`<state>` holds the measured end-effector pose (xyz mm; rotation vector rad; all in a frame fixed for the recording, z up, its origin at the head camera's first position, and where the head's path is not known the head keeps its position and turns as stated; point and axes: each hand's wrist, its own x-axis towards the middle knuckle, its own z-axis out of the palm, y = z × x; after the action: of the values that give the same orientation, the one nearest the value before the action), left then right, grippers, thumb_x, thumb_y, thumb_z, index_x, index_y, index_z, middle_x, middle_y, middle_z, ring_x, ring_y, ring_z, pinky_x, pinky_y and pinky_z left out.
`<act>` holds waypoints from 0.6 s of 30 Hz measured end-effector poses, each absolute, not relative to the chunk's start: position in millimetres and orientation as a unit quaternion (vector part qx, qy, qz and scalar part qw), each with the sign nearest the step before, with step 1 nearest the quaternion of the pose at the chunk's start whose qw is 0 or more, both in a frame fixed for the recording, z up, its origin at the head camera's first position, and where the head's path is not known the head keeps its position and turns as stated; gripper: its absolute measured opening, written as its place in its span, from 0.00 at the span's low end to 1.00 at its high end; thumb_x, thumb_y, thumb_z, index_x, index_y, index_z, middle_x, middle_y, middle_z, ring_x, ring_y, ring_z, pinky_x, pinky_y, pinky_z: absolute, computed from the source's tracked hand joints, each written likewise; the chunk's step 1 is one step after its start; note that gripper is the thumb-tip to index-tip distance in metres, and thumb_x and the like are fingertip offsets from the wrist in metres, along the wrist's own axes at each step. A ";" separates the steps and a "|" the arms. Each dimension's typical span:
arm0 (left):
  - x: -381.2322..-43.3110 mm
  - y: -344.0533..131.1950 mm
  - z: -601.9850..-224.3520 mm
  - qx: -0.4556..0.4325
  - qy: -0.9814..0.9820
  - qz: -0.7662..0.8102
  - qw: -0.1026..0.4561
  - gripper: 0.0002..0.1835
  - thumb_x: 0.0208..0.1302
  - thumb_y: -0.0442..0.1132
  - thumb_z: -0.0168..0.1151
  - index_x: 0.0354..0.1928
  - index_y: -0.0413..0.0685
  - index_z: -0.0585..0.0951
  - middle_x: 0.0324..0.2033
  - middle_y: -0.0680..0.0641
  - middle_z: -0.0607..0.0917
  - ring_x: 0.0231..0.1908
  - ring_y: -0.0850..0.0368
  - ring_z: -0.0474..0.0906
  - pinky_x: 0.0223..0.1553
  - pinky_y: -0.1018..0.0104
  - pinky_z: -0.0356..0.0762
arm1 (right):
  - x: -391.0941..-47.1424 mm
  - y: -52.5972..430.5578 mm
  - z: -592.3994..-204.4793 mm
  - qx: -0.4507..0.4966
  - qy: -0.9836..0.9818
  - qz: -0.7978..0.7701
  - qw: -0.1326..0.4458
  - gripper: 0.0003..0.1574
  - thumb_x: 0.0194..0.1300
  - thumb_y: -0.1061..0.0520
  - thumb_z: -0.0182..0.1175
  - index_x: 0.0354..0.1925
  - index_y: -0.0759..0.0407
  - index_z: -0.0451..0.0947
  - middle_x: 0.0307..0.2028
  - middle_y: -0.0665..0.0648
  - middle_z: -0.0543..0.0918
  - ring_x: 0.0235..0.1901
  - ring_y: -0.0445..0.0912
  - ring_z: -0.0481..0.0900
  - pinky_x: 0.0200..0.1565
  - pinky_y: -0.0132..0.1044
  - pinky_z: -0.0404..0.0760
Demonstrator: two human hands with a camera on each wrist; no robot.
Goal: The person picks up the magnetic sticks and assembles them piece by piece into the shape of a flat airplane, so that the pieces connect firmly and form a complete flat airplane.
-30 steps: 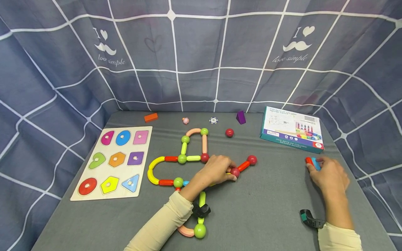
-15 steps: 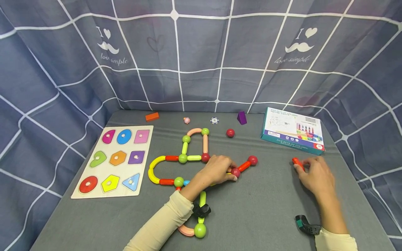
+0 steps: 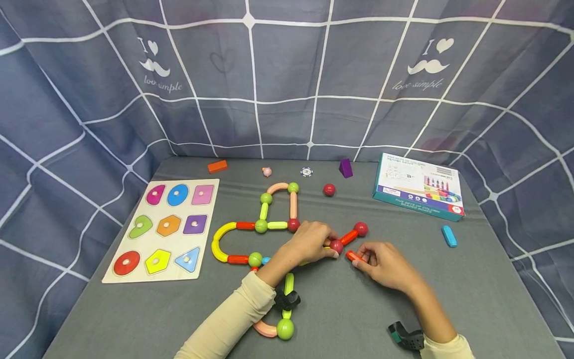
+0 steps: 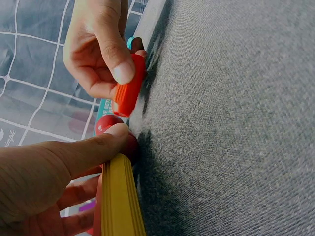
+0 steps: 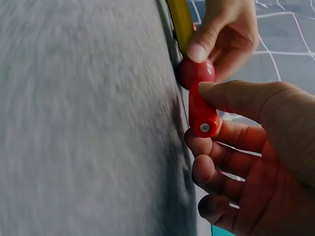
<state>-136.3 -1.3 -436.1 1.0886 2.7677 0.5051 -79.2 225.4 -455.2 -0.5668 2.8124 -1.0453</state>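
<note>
My left hand (image 3: 309,244) pinches a red ball (image 3: 336,246) at the right end of a chain of sticks and balls on the table. A yellow stick (image 4: 120,196) runs from that ball back under the hand. Between thumb and fingers, my right hand (image 3: 385,264) holds a short red stick (image 3: 354,256), its free end pointing at the gripped ball. In the right wrist view a small metal dot shows on the near end of the held red stick (image 5: 202,113). Another red stick (image 3: 349,237) leads from the gripped ball to a second red ball (image 3: 360,229).
Leftward lies a shape puzzle board (image 3: 150,269). A box (image 3: 419,187) sits at the back right, with a blue stick (image 3: 449,236) in front of it. Along the back are an orange block (image 3: 217,166), a poker chip (image 3: 306,172), a purple wedge (image 3: 346,168) and a loose red ball (image 3: 329,190).
My right hand has carried the red stick leftward from the right side to beside the ball in my left hand. The blue stick stays behind on the table. My left hand has kept its place.
</note>
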 end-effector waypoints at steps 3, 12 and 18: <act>-136.0 -0.2 -436.3 0.358 0.916 0.167 0.062 0.18 0.51 0.55 0.72 0.43 0.59 0.86 0.30 0.64 0.80 0.29 0.67 0.70 0.32 0.67 0.64 | -79.8 219.2 -456.4 -0.194 0.920 -0.338 0.036 0.10 0.54 0.52 0.70 0.26 0.44 0.76 0.19 0.41 0.74 0.15 0.35 0.66 0.18 0.30 0.64; -135.4 0.2 -436.1 0.358 0.916 0.170 0.060 0.18 0.51 0.55 0.72 0.43 0.59 0.86 0.32 0.63 0.81 0.29 0.67 0.70 0.32 0.67 0.64 | -89.6 217.9 -452.6 -0.204 0.914 -0.350 0.012 0.09 0.57 0.50 0.69 0.28 0.46 0.77 0.20 0.42 0.74 0.16 0.37 0.68 0.18 0.30 0.66; -135.7 0.5 -435.5 0.361 0.916 0.161 0.065 0.18 0.51 0.55 0.71 0.44 0.60 0.86 0.31 0.64 0.80 0.29 0.67 0.69 0.32 0.66 0.63 | -133.4 217.1 -434.8 -0.203 0.916 -0.340 -0.063 0.07 0.61 0.52 0.66 0.34 0.54 0.81 0.26 0.48 0.78 0.20 0.41 0.69 0.22 0.34 0.67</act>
<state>-135.7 0.5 -435.5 1.0905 2.7650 0.4863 -133.4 217.1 -434.8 -0.6652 2.9989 -1.1148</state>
